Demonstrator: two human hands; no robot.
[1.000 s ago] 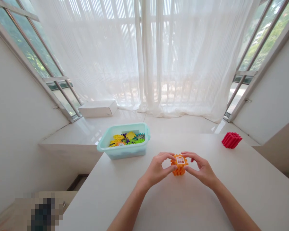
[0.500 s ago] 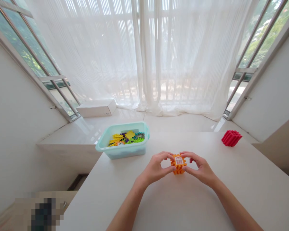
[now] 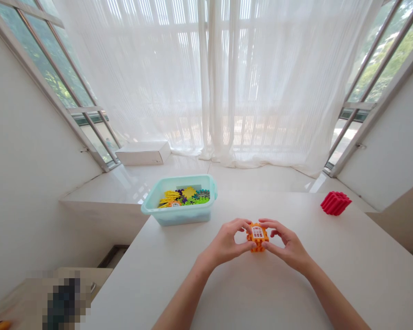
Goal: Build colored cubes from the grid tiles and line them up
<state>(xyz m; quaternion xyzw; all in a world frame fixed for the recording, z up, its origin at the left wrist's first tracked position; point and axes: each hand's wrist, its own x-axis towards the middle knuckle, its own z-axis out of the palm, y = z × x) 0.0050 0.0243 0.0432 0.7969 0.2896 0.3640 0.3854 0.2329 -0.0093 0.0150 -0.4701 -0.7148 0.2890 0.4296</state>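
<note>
White tabletop [image 3: 261, 293] under the forearms, and right at the centre of the action sits an orange interlocking plastic cube [image 3: 258, 237], held up just above the surface with a white arched-window panel facing the person! The left hand [image 3: 223, 243] grips it from one side, the right hand [image 3: 289, 247] from the other, both touching it. Look at those fingers [image 3: 243, 224], curved over the top edges and pinching the cube between fingertips and thumbs, with the two hands nearly meeting around it. Just left of and beyond the cube, a pale aqua plastic tub [image 3: 179, 219] sits on the tabletop, packed with yellow, purple and green gear-edged pieces [image 3: 189, 192] and a small window piece [image 3: 174, 204]. Well off to the right of the cube, near the far edge, lies a red ribbed block [image 3: 336, 203], tilted on its side. Farther out beyond the cube, a white box [image 3: 143, 153] rests on a glossy white ledge [image 3: 261, 178], and behind that, sheer white curtains [image 3: 220, 91] hang across bright windows [image 3: 51, 68].
</note>
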